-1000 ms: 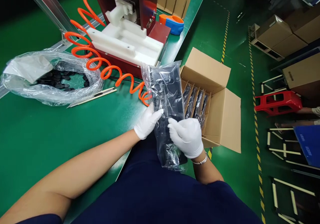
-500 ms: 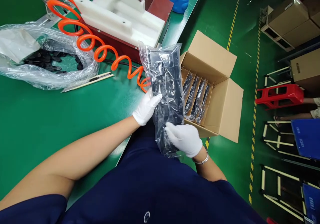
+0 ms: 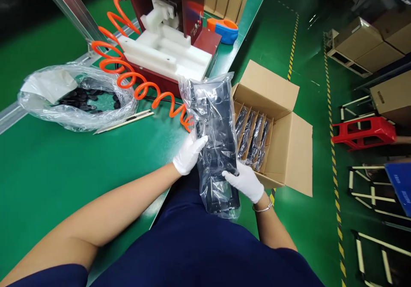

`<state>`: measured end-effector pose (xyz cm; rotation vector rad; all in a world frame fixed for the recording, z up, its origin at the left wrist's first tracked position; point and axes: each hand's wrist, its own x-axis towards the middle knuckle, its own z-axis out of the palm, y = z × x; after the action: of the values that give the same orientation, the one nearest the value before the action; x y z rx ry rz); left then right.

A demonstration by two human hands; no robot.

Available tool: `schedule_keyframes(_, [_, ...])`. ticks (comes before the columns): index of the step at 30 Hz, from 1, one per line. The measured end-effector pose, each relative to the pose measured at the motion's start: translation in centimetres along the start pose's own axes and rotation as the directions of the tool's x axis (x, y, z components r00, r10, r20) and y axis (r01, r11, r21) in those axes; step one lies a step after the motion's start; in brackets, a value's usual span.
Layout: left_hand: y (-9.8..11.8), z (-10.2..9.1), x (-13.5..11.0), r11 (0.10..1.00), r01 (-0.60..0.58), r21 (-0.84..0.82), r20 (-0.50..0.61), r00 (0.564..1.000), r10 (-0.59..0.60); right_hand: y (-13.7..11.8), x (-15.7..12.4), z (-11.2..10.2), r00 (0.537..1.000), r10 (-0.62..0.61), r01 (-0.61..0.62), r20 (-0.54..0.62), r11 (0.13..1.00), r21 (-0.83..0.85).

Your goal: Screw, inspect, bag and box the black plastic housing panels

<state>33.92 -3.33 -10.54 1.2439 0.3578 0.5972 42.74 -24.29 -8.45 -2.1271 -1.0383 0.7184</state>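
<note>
While the left hand is gripping the left edge of the bagged part, the right hand is clasping its lower right edge, both in white gloves. The part is being held upright over the lap, between the table edge and the open box. More bagged parts are standing in the box's slots. An orange hose is lying coiled on the table beside a bag of dark pieces.
</note>
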Motion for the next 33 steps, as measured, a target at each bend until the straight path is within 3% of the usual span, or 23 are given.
schedule_keyframes(5, [0.2, -0.1, -0.5, 0.997, -0.063, 0.047, 0.016, 0.998, 0.063, 0.9, 0.0, 2.0, 0.997, 0.024, -0.012, -0.079, 0.989, 0.146])
schedule_keyframes(12, [0.6, 0.1, -1.0, 0.993, -0.068, 0.097, 0.036, 0.997, 0.065, 1.4, -0.1, 2.6, 0.995, 0.014, 0.005, -0.101, 0.984, 0.178])
schedule_keyframes(16, [0.3, -0.1, -0.9, 0.992, -0.045, 0.119, 0.015, 0.999, 0.044, 1.2, 0.3, 0.6, 0.995, -0.007, 0.035, -0.101, 0.962, 0.272])
schedule_keyframes(20, [-0.2, -0.2, -0.7, 0.990, -0.017, 0.142, 0.012, 1.000, 0.015, -0.6, 0.5, -3.2, 0.949, 0.051, 0.142, -0.310, 0.811, 0.567])
schedule_keyframes(21, [-0.2, -0.2, -0.7, 0.989, -0.016, 0.147, 0.020, 1.000, 0.013, -1.4, 0.6, -3.8, 0.959, 0.031, 0.161, -0.283, 0.761, 0.629])
schedule_keyframes(23, [-0.2, -0.1, -0.7, 0.989, -0.016, 0.150, 0.034, 0.999, 0.011, -3.5, 1.1, -4.0, 0.994, -0.078, 0.111, -0.079, 0.678, 0.726])
schedule_keyframes(25, [-0.1, 0.0, -0.7, 0.989, -0.013, 0.144, 0.035, 0.999, 0.008, -5.8, 1.9, -3.3, 0.966, -0.189, -0.015, 0.176, 0.639, 0.769])
schedule_keyframes(27, [0.2, 0.0, -0.7, 0.989, 0.002, 0.145, 0.022, 1.000, -0.005, -8.0, 2.8, -2.2, 0.913, -0.228, -0.126, 0.339, 0.633, 0.764])
schedule_keyframes(30, [0.4, 0.0, -0.6, 0.989, 0.026, 0.146, -0.003, 1.000, -0.026, -10.0, 4.0, -1.0, 0.891, -0.216, -0.194, 0.400, 0.615, 0.764])
schedule_keyframes(33, [0.2, -0.1, -0.7, 0.992, 0.012, 0.124, -0.013, 1.000, -0.010, -10.1, 4.4, -1.0, 0.942, -0.149, -0.163, 0.302, 0.582, 0.797])
